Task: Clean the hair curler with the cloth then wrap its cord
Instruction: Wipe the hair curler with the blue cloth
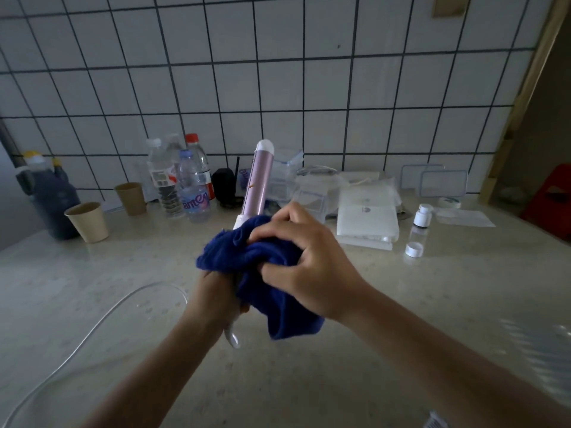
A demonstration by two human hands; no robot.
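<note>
The hair curler point(259, 180) points up and away over the counter, its pink barrel capped in white. A dark blue cloth point(262, 273) is bunched around the curler's lower part and hides the handle. My right hand point(306, 261) squeezes the cloth against the curler. My left hand point(213, 291) grips the handle from below, mostly hidden by the cloth. The white cord point(92, 332) leaves the handle's bottom end and loops across the counter to the lower left.
At the back left stand several water bottles point(185, 180), two paper cups point(88, 222) and a dark jug point(51, 199). White packets point(366, 217), clear plastic boxes point(441, 183) and a small white bottle point(421, 215) lie at the back right, against the tiled wall.
</note>
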